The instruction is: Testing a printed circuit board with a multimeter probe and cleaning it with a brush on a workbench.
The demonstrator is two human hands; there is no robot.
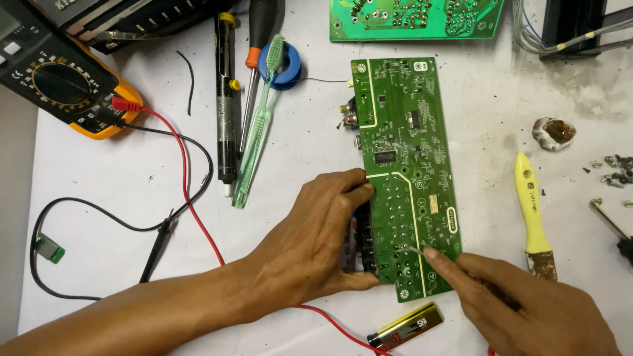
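Probing looks to be the step in hand: the left hand (316, 244) clamps the near left edge of a long green circuit board (405, 171), thumb and fingers pressed against its side by the dark connectors there, while the right hand (527, 310) pinches a thin red-handled probe (415, 250) whose metal tip touches the solder side near the board's near end. The board lies flat on white paper (119, 178) in the middle of the bench, its long side running near to far. Judging by the pose, any further move calls for a steady board and a fine, light touch, since the solder points sit close together.

The board is glossy green with pale lines and tiny silver dots. Far left sits a yellow-edged black meter (59, 79), its red lead (191, 198) and black lead (158, 237) curling over the paper. Between meter and board lie a black solder pump (226, 99), a screwdriver (254, 79), a clear green toothbrush (258, 125) and a blue solder reel (287, 66). A brass-coloured lighter (405, 325) lies just near the board. To the right rest a yellow-handled brush (533, 211) with a grimy ferrule, a lump of amber rosin (554, 133) and loose screws (616, 170). A second green board (415, 18) lies at the far edge.
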